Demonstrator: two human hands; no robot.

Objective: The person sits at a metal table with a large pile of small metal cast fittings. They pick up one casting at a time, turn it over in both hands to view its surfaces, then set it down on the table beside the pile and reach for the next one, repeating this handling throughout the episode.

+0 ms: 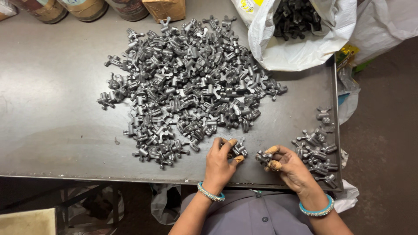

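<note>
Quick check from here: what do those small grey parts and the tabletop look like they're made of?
Grey parts: apparently cast or forged metal, dull grey with soft glints on their edges. Tabletop: likely sheet metal, smooth, dark, with a faint sheen and a thin raised rim. Both hands hold such parts.

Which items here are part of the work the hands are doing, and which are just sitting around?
In use:
left hand on a metal part
right hand holding a metal part
large pile of grey parts
small pile
white sack of parts

Lying about:
tins
brown packet
</note>
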